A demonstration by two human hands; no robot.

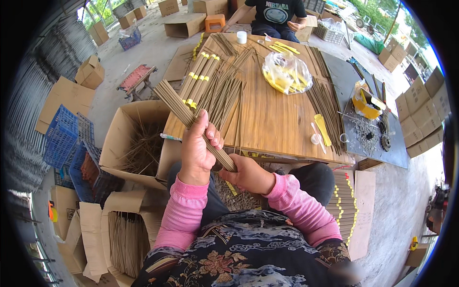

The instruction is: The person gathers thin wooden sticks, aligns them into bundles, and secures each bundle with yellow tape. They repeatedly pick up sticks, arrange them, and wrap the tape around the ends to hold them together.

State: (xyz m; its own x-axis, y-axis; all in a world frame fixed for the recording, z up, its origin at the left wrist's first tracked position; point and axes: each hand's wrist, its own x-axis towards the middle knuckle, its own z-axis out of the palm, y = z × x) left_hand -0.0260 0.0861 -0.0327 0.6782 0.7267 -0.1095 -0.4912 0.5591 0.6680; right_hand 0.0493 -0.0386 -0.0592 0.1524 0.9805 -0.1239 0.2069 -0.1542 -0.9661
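Observation:
My left hand (198,148) is wrapped round a bundle of thin brown incense sticks (178,103), which slants from upper left down to lower right above the table's near edge. At its lower end my right hand (251,173) is closed, with the thumb by the stick ends. One or two single sticks (238,124) run up from the right fingers over the table; the fingertips are hidden. Just beyond the left hand lie loose incense sticks (222,95) in a spread pile. Beside them are finished bundles (197,81) with yellow bands.
On the wooden table (267,126) are a plastic bag of yellow strips (287,71), more sticks along the right side and a white jar (241,37). Open cartons (119,167) of sticks stand at my left. Banded bundles (342,205) lie low on the right. Another person (275,19) sits opposite.

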